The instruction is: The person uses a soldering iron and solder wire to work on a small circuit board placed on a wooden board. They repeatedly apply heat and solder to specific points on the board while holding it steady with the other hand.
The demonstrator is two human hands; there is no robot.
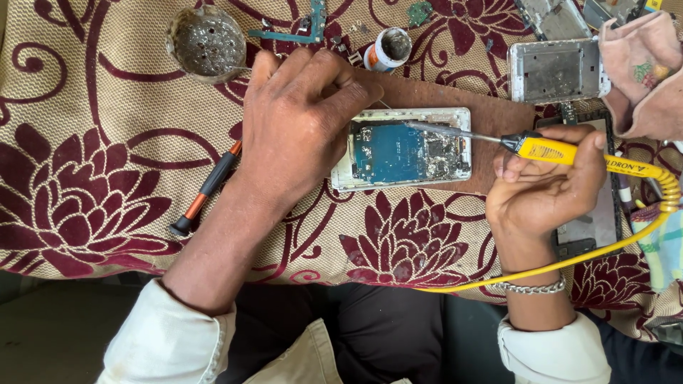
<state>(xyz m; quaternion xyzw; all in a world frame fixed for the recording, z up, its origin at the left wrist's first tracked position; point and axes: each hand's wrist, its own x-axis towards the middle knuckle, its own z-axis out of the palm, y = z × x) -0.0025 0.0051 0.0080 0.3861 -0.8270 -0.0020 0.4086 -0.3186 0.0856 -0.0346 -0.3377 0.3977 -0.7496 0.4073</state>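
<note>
A cream cloth [107, 107] patterned with maroon flowers is covering the work surface, and a brown board [498, 114] is lying on it. On that board an opened phone [402, 149] is resting, its blue circuit board showing. The left hand [295, 124] is pressing down on the phone's left end, fingers spread and bent over it; a thin wire may be pinched there, though I cannot tell. The right hand [544, 185] is closing its fingers around a yellow soldering iron [498, 140], tip touching the board. The phone looks light, stiff and fragile, best steadied by its metal rim. A black-and-orange screwdriver [206, 188] is lying to the left; a small flux pot [388, 48] is sitting farther off.
</note>
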